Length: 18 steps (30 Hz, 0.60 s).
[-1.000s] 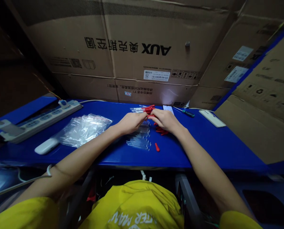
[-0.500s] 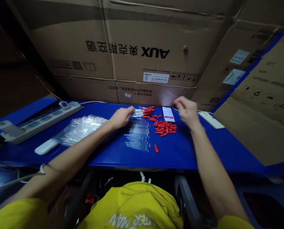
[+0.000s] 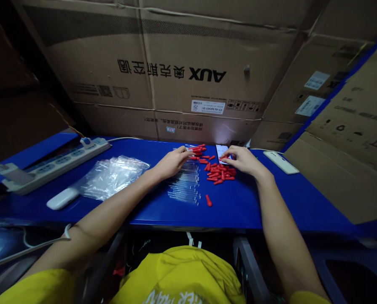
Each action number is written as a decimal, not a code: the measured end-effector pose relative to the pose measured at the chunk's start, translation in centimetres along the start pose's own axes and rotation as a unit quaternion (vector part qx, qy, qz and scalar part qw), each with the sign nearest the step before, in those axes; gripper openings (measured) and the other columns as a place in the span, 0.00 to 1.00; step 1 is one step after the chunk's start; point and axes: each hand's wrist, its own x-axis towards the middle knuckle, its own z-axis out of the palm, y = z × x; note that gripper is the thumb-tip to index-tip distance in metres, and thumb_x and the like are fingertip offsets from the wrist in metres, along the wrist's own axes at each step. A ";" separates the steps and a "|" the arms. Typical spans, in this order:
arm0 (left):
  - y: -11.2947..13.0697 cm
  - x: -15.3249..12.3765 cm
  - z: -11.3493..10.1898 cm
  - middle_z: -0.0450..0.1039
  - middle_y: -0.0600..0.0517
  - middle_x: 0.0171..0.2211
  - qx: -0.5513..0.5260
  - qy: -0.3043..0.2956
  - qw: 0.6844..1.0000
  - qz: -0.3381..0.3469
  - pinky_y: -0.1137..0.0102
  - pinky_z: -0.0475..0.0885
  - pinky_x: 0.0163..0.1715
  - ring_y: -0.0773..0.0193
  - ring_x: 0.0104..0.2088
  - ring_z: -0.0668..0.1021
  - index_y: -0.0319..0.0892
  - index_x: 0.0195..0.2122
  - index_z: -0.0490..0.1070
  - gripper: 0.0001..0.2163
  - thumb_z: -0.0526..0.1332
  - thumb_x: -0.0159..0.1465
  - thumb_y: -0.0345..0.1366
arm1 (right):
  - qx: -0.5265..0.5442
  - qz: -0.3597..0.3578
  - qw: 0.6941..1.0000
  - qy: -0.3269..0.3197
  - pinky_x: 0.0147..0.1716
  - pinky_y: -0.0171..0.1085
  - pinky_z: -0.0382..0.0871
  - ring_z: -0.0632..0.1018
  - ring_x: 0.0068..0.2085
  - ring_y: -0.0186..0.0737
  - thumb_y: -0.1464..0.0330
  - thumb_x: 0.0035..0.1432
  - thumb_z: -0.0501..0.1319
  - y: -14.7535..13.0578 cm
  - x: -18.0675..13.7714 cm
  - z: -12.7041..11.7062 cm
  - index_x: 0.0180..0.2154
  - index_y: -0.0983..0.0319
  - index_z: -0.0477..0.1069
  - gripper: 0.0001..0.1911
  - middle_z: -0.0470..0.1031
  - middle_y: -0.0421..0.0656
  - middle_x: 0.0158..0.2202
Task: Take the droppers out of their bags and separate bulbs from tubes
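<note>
My left hand (image 3: 173,163) reaches over the upper end of a row of thin glass dropper tubes (image 3: 185,185), fingers closed together. Whatever lies between its fingertips is hidden. Just beyond them is a small pile of droppers fitted with red rubber bulbs (image 3: 198,148). My right hand (image 3: 243,160) is closed in a pinch, with a bit of red at its fingertips that looks like a rubber bulb. Those fingertips are in front of a phone (image 3: 220,150), above a heap of loose red bulbs (image 3: 219,174). A single bulb (image 3: 208,200) lies apart, nearer the table's front edge.
Clear plastic bags (image 3: 112,177) are stacked on the left of the blue table (image 3: 239,207), beside a white rounded device (image 3: 62,199) and a power strip (image 3: 58,162). A white phone-like object (image 3: 281,162) lies at right. Large cardboard (image 3: 176,97) walls the back.
My right hand has come down and left, from behind the phone to just above the bulb heap. My left hand has shifted right, with its fingers stretched further over the tubes.
</note>
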 end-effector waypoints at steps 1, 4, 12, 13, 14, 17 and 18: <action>-0.4 0.0 0.2 0.75 0.43 0.49 0.001 -0.004 1.000 -0.002 0.65 0.75 0.47 0.58 0.45 0.80 0.44 0.62 0.74 0.18 0.50 0.78 0.35 | 0.005 0.016 1.000 -0.014 0.39 0.40 0.67 0.78 0.37 0.43 0.60 0.66 0.65 0.2 -0.1 0.0 0.41 0.60 0.85 0.12 0.83 0.46 0.41; -1.1 0.0 0.8 0.76 0.42 0.50 -0.010 -0.007 1.000 -0.004 0.63 0.75 0.50 0.56 0.48 0.80 0.42 0.61 0.75 0.18 0.52 0.76 0.33 | 0.024 0.051 0.997 -0.052 0.40 0.40 0.69 0.80 0.38 0.44 0.60 0.66 0.65 0.5 -0.2 0.0 0.42 0.59 0.84 0.12 0.85 0.46 0.41; -1.2 0.2 1.4 0.84 0.44 0.45 -0.020 0.000 0.998 -0.054 0.64 0.76 0.47 0.55 0.44 0.84 0.40 0.47 0.80 0.10 0.59 0.72 0.32 | 0.058 0.111 0.987 -0.103 0.44 0.40 0.72 0.82 0.41 0.45 0.62 0.63 0.65 2.5 -1.1 -1.2 0.38 0.60 0.82 0.10 0.86 0.45 0.39; -1.3 0.2 1.6 0.85 0.44 0.45 -0.011 -0.002 0.998 -0.061 0.64 0.75 0.46 0.55 0.44 0.84 0.40 0.46 0.81 0.10 0.59 0.72 0.32 | 0.054 0.119 0.985 -0.110 0.45 0.40 0.72 0.82 0.41 0.45 0.63 0.62 0.66 2.9 -1.3 -1.3 0.37 0.60 0.82 0.09 0.86 0.45 0.39; -1.4 0.2 1.7 0.85 0.44 0.45 -0.003 -0.006 0.998 -0.067 0.64 0.76 0.45 0.55 0.44 0.84 0.40 0.46 0.81 0.11 0.59 0.72 0.32 | 0.049 0.126 0.984 -0.119 0.45 0.40 0.72 0.83 0.41 0.45 0.63 0.61 0.66 3.2 -1.4 -1.4 0.37 0.59 0.83 0.08 0.86 0.44 0.39; -1.6 0.2 2.0 0.85 0.43 0.45 0.014 -0.025 0.997 -0.066 0.64 0.76 0.46 0.55 0.44 0.84 0.41 0.46 0.82 0.12 0.59 0.72 0.33 | 0.039 0.146 0.978 -0.145 0.43 0.40 0.73 0.83 0.40 0.45 0.64 0.60 0.67 3.9 -1.6 -1.5 0.36 0.58 0.83 0.07 0.86 0.43 0.38; -1.6 0.2 1.9 0.85 0.43 0.44 0.017 -0.030 0.997 -0.062 0.64 0.76 0.46 0.55 0.44 0.84 0.41 0.46 0.83 0.12 0.59 0.72 0.33 | 0.040 0.150 0.976 -0.152 0.43 0.40 0.73 0.83 0.40 0.45 0.64 0.59 0.68 4.0 -1.5 -1.5 0.36 0.58 0.83 0.06 0.86 0.43 0.37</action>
